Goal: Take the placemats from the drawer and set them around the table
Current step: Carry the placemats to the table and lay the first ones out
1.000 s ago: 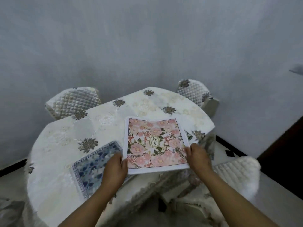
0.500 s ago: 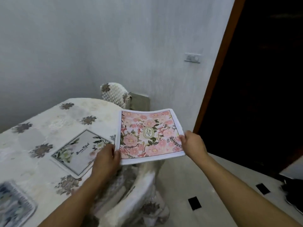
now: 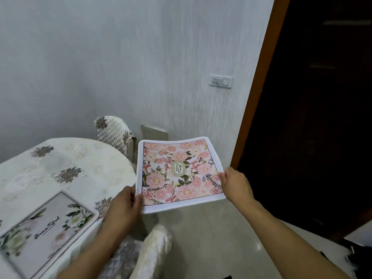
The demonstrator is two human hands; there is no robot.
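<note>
Pink floral placemat (image 3: 179, 174) hangs over the floor (image 3: 211, 238) just off the table (image 3: 84, 158), our left hand (image 3: 122, 210) and right hand (image 3: 235, 184) each pinching a near corner. On the table's cloth lies a pale floral placemat (image 3: 46, 232); a padded chair (image 3: 155, 250) stands below our hands.

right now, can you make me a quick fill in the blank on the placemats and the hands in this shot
The word printed at the centre of the pink placemat is ____. It is gripped by ____ hands (a number): the left hand and the right hand. The white-flowered placemat lies flat on the ____.
Missing words: GARDEN; two; table.
</note>
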